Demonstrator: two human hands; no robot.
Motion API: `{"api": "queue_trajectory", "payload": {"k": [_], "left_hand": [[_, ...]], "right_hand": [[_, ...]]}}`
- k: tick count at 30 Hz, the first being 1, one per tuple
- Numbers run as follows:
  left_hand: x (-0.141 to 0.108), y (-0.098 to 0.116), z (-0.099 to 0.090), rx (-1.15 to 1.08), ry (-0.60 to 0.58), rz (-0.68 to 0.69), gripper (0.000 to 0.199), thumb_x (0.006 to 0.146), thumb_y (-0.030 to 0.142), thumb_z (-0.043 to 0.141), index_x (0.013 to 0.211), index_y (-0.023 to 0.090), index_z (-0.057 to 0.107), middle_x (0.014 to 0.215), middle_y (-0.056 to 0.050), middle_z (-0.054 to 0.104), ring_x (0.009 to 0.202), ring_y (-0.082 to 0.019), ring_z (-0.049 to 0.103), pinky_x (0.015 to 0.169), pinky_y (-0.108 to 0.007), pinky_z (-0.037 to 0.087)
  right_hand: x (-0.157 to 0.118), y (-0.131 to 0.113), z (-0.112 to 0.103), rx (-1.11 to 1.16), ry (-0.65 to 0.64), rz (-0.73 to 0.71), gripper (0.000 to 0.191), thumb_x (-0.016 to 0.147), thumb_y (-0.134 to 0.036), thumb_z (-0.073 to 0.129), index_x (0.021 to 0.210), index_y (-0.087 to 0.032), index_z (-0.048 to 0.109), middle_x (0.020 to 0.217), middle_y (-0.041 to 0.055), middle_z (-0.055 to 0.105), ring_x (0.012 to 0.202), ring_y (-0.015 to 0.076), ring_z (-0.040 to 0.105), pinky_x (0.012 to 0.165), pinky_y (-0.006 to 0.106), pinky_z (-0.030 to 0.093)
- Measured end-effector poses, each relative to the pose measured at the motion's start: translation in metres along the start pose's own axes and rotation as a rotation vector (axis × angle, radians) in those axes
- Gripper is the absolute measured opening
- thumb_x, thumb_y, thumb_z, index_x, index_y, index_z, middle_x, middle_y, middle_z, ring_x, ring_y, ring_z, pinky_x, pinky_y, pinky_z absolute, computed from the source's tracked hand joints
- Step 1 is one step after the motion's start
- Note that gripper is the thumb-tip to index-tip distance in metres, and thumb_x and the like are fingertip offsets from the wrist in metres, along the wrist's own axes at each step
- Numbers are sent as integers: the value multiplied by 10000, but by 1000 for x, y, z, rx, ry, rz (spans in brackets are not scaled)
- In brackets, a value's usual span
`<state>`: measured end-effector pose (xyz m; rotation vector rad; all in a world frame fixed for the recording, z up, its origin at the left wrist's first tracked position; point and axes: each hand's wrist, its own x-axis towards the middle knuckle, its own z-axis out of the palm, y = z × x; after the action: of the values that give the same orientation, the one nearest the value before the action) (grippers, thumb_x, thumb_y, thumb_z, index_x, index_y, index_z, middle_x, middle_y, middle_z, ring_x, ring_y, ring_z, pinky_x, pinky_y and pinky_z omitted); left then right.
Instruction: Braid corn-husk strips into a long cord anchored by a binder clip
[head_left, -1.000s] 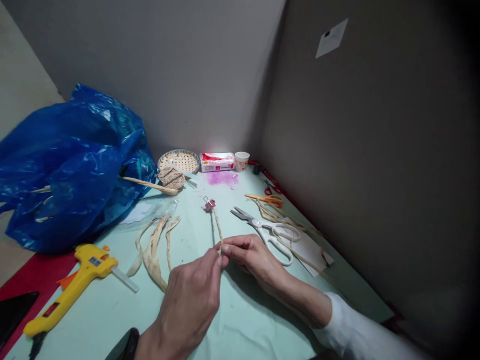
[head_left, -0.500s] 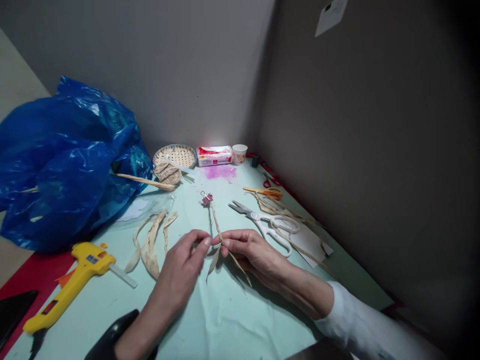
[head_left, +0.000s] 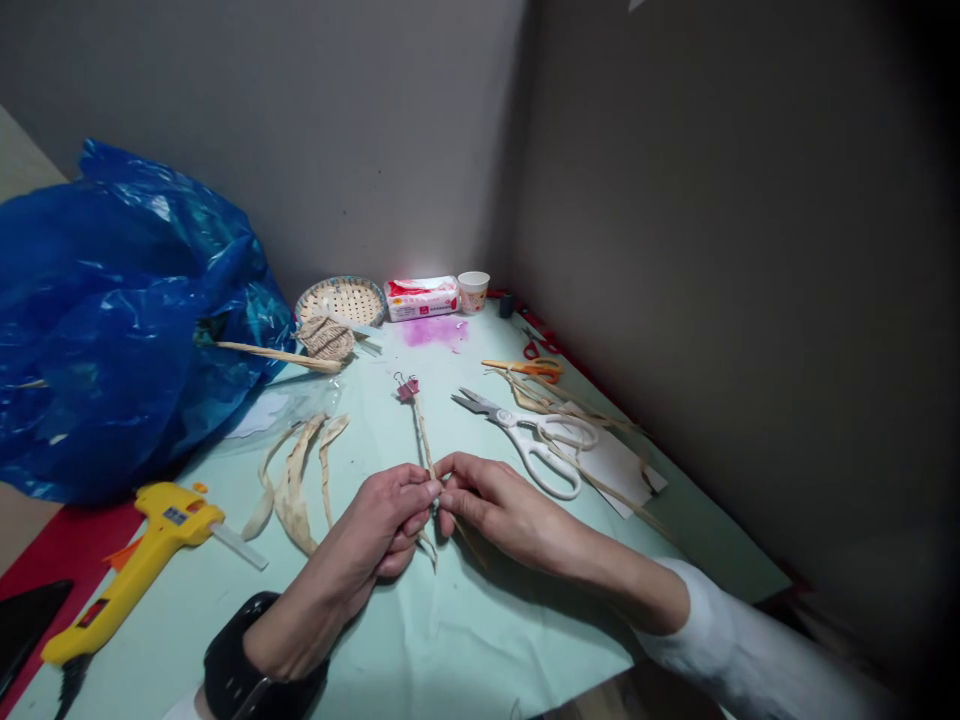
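Note:
A thin twisted cord of dried husk (head_left: pixel 422 432) runs from a dark pink binder clip (head_left: pixel 407 390) down to my hands. My left hand (head_left: pixel 397 515) pinches its near end between thumb and fingers. Right beside it, my right hand (head_left: pixel 480 495) is closed on the same cord, thumb against fingers. Loose husk ends (head_left: pixel 428 548) hang below the fingers. Several dried husk strips (head_left: pixel 294 490) lie left of my left hand. White-handled scissors (head_left: pixel 525 440) rest just beyond my right hand.
A yellow glue gun (head_left: pixel 142 560) lies at the left, below a large blue plastic bag (head_left: pixel 135 330). Farther back are a twine ball (head_left: pixel 326 340), a woven basket (head_left: pixel 341 302), a tissue pack (head_left: pixel 421 298) and a paper cup (head_left: pixel 473 292). Orange scissors (head_left: pixel 544 370) lie at the right.
My left hand has moved in to the right and now grips the cord against my right hand. The view has shifted slightly.

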<state>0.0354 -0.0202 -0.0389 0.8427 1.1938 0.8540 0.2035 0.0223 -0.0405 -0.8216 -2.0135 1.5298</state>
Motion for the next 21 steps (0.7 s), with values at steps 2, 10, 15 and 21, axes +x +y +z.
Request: {"api": "queue_trajectory", "payload": {"k": [2,10,15,21], "left_hand": [[0,-1,-1,21,14,1,203,842,362,601,789,189,509,503,117,364,371,-10,118,335,-155,68],[-1,2,1,156,74,-2,245,845,353,566,686,186,482,458,117,302,369,-22,145,348,-178,77],[0,-2,2,20,59,15,298,834,359,598,649,186,442,490,104,323,403,-26,155,369,-180,79],[-2,-5,0,-221,-26,-4,273,812,313,658,681,187,453,525,94,354,433,-35,171,389,-189,103]], "right_hand": [[-3,-3,0,-118,7,-21,143,955,-210,447,1069,-168,522,753,-1,677,699,126,557,674,224,387],[-9,-15,1,-685,210,-24,165,897,-218,492,765,-187,587,580,-32,530,502,99,402,524,238,267],[-9,-4,12,-771,307,-371,159,880,-165,469,754,-157,565,649,3,568,579,118,464,558,259,301],[-10,1,16,-1032,248,-749,238,901,-87,446,711,-137,582,611,7,519,546,139,393,526,311,260]]}}
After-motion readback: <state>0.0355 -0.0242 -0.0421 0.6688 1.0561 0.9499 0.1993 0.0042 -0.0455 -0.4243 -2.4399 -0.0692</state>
